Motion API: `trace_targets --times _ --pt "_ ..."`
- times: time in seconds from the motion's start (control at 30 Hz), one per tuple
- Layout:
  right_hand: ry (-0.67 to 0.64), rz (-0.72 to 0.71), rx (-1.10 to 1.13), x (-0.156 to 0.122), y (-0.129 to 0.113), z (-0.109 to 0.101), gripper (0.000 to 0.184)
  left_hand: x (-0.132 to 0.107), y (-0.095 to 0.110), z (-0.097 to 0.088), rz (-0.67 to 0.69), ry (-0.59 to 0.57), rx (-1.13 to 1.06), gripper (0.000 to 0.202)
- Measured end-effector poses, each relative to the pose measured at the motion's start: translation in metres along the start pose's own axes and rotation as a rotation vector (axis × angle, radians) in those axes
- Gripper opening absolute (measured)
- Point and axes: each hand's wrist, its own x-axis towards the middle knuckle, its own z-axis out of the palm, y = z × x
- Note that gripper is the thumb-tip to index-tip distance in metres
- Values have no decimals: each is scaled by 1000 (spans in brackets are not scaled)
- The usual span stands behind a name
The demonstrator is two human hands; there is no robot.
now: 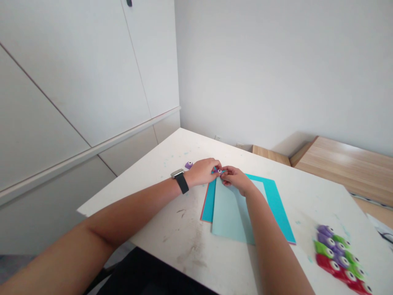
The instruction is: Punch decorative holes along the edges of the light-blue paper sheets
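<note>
My left hand [203, 171] and my right hand [236, 179] meet at the far edge of a stack of paper sheets on the white table [153, 213]. Both hands pinch a small craft punch [219, 171], mostly hidden by my fingers, with a round eye-like mark showing. The stack has a light blue sheet [229, 213] on top of a teal sheet [276, 196], with a red edge peeking out at the left. A purple punch [188, 165] lies on the table just beyond my left hand. A dark watch [180, 179] is on my left wrist.
Several purple, green and red craft punches [339, 256] are clustered at the table's near right. Wooden furniture [346, 164] stands to the right behind the table. White cabinet panels [76, 82] line the left wall. The table top is smudged with marks.
</note>
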Motion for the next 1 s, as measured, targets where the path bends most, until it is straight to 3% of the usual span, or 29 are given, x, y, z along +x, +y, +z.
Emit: trace_targets --times 0.13,0.37,0.57,0.8,0.87,1.0 --pt "8 -72 -68 2 2 3 32 2 -3 1 -17 -11 -37 17" --pt "201 -189 -514 6 7 11 21 7 -4 4 -76 -34 -43 18" --pt "215 -200 -554 9 10 10 19 6 -4 -1 -27 -59 -10 26" --pt "130 -151 -403 13 18 4 26 0 -7 -3 62 -130 62 30" --pt "140 -152 -452 12 15 2 25 -1 -8 -2 74 -134 89 28" --pt "284 -180 -732 9 5 -1 24 -1 -10 -2 93 -108 75 21"
